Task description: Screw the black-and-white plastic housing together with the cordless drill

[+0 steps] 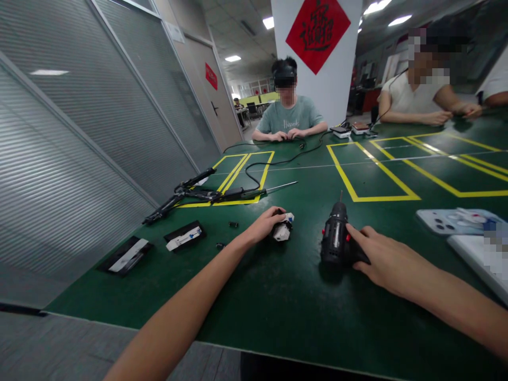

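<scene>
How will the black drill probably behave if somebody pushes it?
The black drill is probably stiff, as its casing looks hard. Its rounded body might rock, though the handle jutting sideways should hinder rolling. The bit looks thin, so it could snap.

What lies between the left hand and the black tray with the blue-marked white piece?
In the head view, a small black block and, closer in, a smaller dark piece lie on the green table between the left hand and that tray.

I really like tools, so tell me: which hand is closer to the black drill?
Right. The right hand is on the drill, at its handle. The left hand is apart from it, off to the drill's left, touching a small white-and-black part.
</scene>
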